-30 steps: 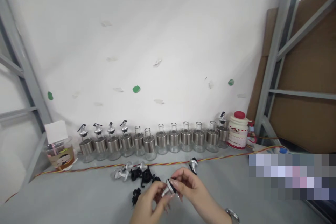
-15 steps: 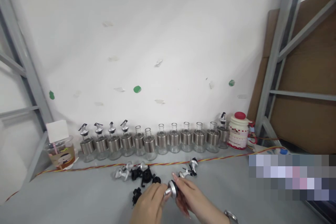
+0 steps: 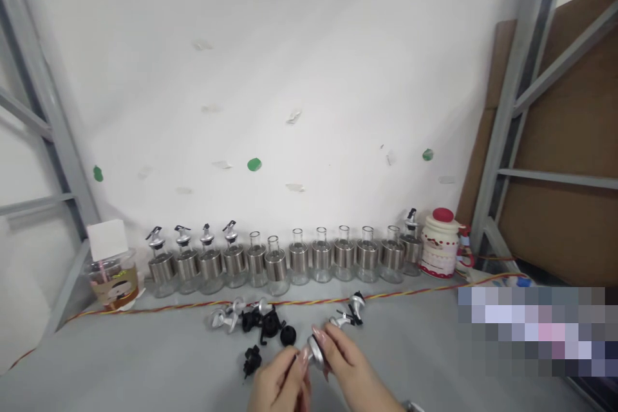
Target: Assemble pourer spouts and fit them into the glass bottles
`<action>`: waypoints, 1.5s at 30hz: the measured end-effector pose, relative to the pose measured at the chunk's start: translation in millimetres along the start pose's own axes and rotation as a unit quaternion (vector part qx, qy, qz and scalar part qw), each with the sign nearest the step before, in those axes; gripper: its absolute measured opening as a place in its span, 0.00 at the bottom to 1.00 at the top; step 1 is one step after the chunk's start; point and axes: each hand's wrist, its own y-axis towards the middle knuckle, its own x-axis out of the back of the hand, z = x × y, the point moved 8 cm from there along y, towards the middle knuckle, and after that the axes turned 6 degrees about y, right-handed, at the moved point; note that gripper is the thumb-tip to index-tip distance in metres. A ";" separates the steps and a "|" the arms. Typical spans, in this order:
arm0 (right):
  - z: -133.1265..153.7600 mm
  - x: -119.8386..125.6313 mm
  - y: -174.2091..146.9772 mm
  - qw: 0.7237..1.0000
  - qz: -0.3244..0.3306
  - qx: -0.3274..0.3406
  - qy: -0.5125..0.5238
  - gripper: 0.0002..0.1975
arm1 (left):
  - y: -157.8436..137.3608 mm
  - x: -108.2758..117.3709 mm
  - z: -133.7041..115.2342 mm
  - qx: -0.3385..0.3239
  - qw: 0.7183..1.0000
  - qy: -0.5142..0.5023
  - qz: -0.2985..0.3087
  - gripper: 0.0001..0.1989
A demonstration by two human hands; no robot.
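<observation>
Between my two hands is a silver and black bottle pourer (image 3: pixel 315 354), held low over the table. Fingers of my left hand (image 3: pixel 282 378) close around its narrow spout end. My right hand (image 3: pixel 345 360) grips the wide disc and the dark base from the right. Parts of the pourer are hidden behind the fingers. Just left of the hands lie a round black stopper (image 3: pixel 288 335) and a black part (image 3: pixel 252 360). Beyond the right hand rest two loose pourers, one silver (image 3: pixel 340 320) and one with a black lever (image 3: pixel 356 306).
Several glass bottles (image 3: pixel 320 256) with steel bands line the wall, some topped with pourers (image 3: pixel 230 230). Loose silver pieces (image 3: pixel 223 320) and black pieces (image 3: pixel 269 323) lie at centre left. A twisted cord (image 3: pixel 309 302) crosses the table. A cup (image 3: pixel 113 283) and a cream jar (image 3: pixel 439 244) flank the row.
My left hand has turned and shifted slightly right and down, fingers now pinching the spout end. My right hand has moved a little, still on the pourer's disc.
</observation>
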 end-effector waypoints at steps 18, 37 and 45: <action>33.4 -6.0 -16.6 0.967 0.062 0.168 -0.181 0.09 | 9.5 1.3 1.2 0.048 0.979 -0.194 0.040 0.30; 41.8 -12.1 -26.4 0.892 0.068 0.245 -0.374 0.22 | 21.3 56.6 -30.3 -0.116 0.984 -0.110 -0.084 0.15; 22.9 -41.0 -0.2 0.865 0.092 0.257 -0.421 0.16 | 35.9 113.1 -35.1 -0.122 0.958 -0.156 -0.209 0.16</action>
